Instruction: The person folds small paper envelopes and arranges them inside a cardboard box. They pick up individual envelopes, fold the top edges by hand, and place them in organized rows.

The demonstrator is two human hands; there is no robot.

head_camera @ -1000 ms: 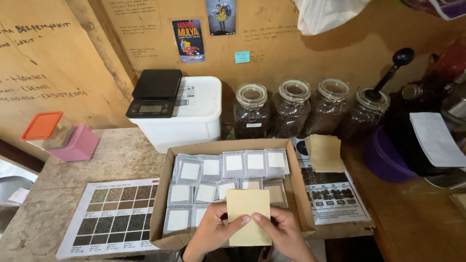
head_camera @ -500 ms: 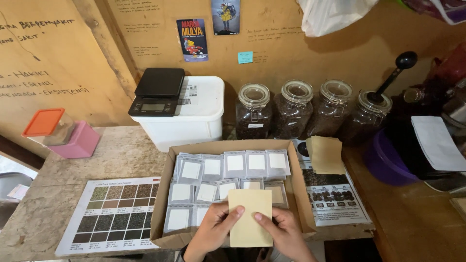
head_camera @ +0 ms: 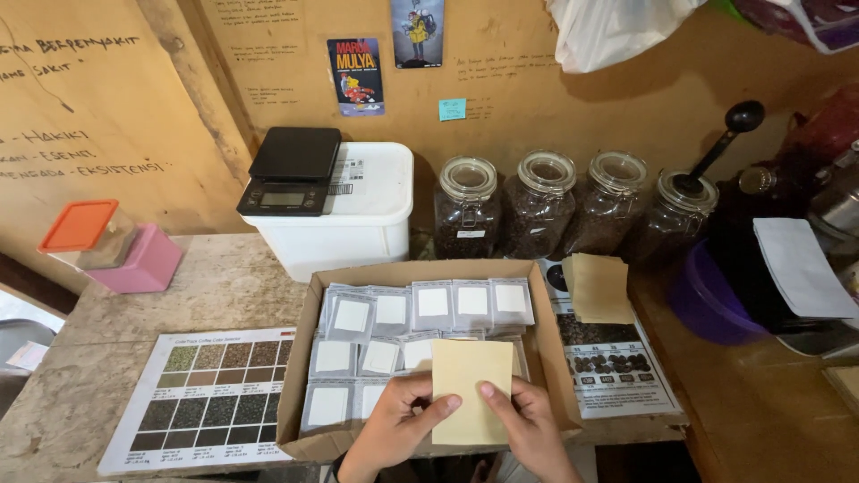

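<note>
Far wall (head_camera: pixel 626 98): brown board, handwriting scrawled across it, darker vertical post (head_camera: pixel 201 98) left of centre. Two small posters (head_camera: pixel 358 76) and a teal sticky note (head_camera: pixel 453 109) pinned up. White plastic bag (head_camera: pixel 617 27) hangs top right. Surface (head_camera: pixel 215 286): worn grey stone-look slab on the left, brown wood (head_camera: pixel 769 402) on the right. Against the wall: white tub (head_camera: pixel 367 224) with black scale (head_camera: pixel 291 170) on top, four glass jars (head_camera: pixel 537 201) of dark beans to its right. Far left: pink box (head_camera: pixel 148 259), orange-lidded tub (head_camera: pixel 85 233). Two printed charts (head_camera: pixel 206 398) lie flat, one near left, one right of centre. Purple bowl (head_camera: pixel 707 300) right. Light even, soft shadows.
</note>
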